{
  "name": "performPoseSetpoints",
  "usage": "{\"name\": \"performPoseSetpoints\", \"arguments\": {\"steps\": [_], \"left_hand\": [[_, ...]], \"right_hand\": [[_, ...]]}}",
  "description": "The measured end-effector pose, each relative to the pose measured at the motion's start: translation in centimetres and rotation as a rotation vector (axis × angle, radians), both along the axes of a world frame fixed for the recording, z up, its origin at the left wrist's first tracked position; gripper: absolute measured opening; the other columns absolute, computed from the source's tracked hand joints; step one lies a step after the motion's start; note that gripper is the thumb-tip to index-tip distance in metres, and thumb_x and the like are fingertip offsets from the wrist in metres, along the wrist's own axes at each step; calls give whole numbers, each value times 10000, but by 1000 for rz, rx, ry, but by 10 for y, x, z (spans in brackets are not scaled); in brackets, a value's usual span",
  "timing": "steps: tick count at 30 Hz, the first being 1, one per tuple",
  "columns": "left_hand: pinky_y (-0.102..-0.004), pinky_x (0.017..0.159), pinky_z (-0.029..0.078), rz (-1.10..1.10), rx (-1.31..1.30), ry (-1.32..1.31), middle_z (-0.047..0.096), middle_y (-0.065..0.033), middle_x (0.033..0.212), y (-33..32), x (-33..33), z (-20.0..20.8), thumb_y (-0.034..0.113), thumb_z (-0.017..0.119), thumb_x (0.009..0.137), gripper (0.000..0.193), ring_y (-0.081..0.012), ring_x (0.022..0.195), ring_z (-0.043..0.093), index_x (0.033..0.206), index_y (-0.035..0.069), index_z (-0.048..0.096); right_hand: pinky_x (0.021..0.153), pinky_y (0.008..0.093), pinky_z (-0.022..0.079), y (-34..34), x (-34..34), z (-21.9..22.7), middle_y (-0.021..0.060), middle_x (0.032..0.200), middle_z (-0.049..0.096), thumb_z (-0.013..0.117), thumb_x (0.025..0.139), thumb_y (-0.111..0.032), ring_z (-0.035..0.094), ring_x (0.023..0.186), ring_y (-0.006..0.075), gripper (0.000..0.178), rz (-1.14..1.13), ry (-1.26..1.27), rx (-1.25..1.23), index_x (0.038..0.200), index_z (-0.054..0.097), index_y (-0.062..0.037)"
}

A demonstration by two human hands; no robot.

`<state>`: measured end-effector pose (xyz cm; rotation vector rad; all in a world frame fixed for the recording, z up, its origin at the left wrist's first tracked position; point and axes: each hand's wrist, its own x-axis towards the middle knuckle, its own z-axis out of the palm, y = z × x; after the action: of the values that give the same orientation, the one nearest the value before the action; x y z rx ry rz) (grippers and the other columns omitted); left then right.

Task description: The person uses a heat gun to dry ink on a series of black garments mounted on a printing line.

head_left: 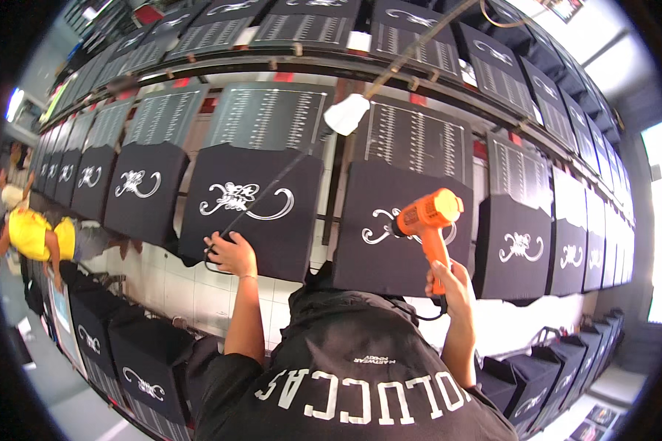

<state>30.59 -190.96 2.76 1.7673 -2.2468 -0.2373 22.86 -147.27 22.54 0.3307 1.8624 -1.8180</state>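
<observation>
My right hand (452,283) grips an orange heat gun (432,213) by its handle. The gun's dark nozzle points left, over the white scroll print of a black shirt (379,264) stretched on a board. Part of that print is hidden behind the gun. My left hand (233,255) has a thin black cord (266,192) looped about its fingers, at the lower edge of another printed black shirt (254,239). This cord runs up to a white socket (346,114) hanging between the two boards.
Boards with black printed shirts stretch away left and right, with another row (301,26) behind a dark rail (272,57). More shirt boards (143,367) stand behind me on both sides. A person in a yellow top (33,235) is at the far left.
</observation>
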Motion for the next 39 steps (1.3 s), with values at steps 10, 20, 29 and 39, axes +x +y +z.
{"name": "performPoseSetpoints", "arguments": {"steps": [10,20,29,39], "left_hand": [[-634,1043,358,-7,31,-61,330,-106,1591,4,-4,-3,375,476,970,527,-426,1398,334,1430,122,434],[-617,1064,338,-31,51,-50,318,-111,1599,5,-2,4,359,479,973,532,-425,1402,328,1437,104,425],[-629,1047,345,-38,35,-45,324,-109,1595,4,-1,0,378,472,973,538,-424,1397,332,1433,101,435],[-653,1070,314,-37,67,-33,294,-130,1611,3,-1,-1,378,485,982,535,-449,1431,287,1446,122,411]], "right_hand": [[576,248,505,-11,6,-3,17,757,579,653,948,-264,587,601,92,304,62,7,77,1039,590,19],[562,243,511,-7,3,1,35,750,595,666,934,-274,609,598,96,318,51,-37,147,1022,597,24],[532,231,498,9,9,4,37,744,594,653,938,-265,612,578,98,307,-41,-6,215,1012,594,27],[558,246,515,-11,10,2,37,762,593,660,944,-244,610,596,102,300,41,-39,80,1043,587,30]]}}
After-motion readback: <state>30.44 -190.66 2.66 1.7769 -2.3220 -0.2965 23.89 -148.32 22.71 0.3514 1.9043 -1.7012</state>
